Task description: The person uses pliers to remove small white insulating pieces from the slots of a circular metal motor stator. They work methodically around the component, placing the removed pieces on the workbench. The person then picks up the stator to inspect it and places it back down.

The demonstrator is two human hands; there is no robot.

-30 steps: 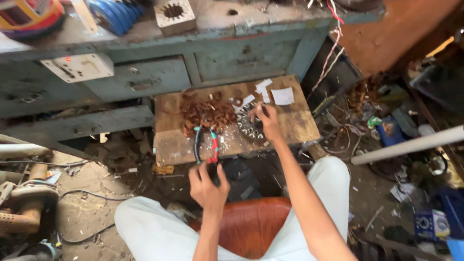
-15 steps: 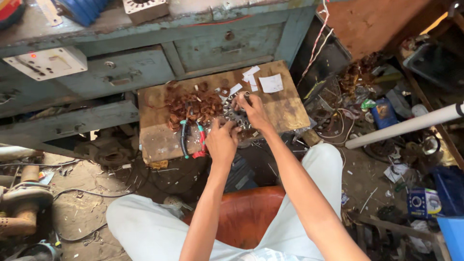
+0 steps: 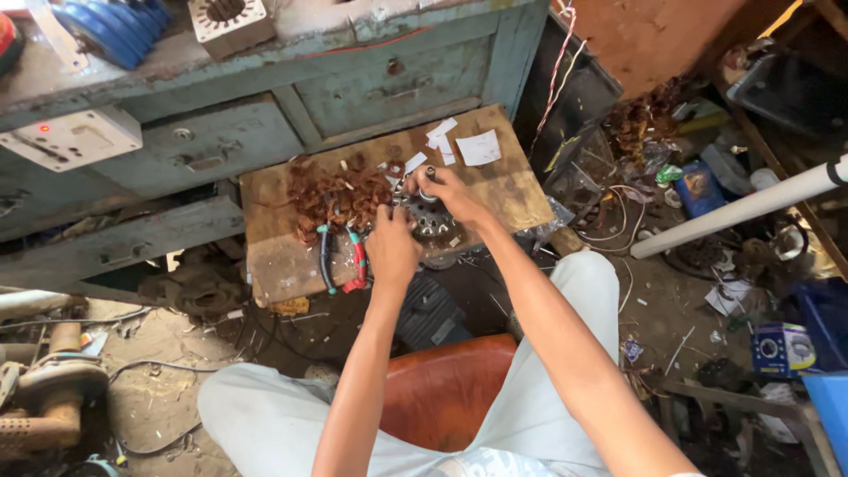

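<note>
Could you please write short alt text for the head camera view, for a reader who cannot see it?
Seen from above, a seated person's left hand and right hand both grip a round metal stator on a worn wooden board. Beside it lie a tangle of copper wire and pliers, before a grey-green workbench.

Tangled copper-wire heap (image 3: pixel 338 196): reddish-brown. Round toothed metal stator (image 3: pixel 432 218): dull grey. Small pliers (image 3: pixel 343 261): red and teal handles. Worn wooden board (image 3: pixel 512 187): tan, stained. Torn paper scraps (image 3: pixel 480 147): white. Old metal workbench (image 3: pixel 371 84): faded blue-green, chipped. Round stool seat (image 3: pixel 446 389): orange-brown. Long plastic pipe (image 3: pixel 742 208): white.
</note>
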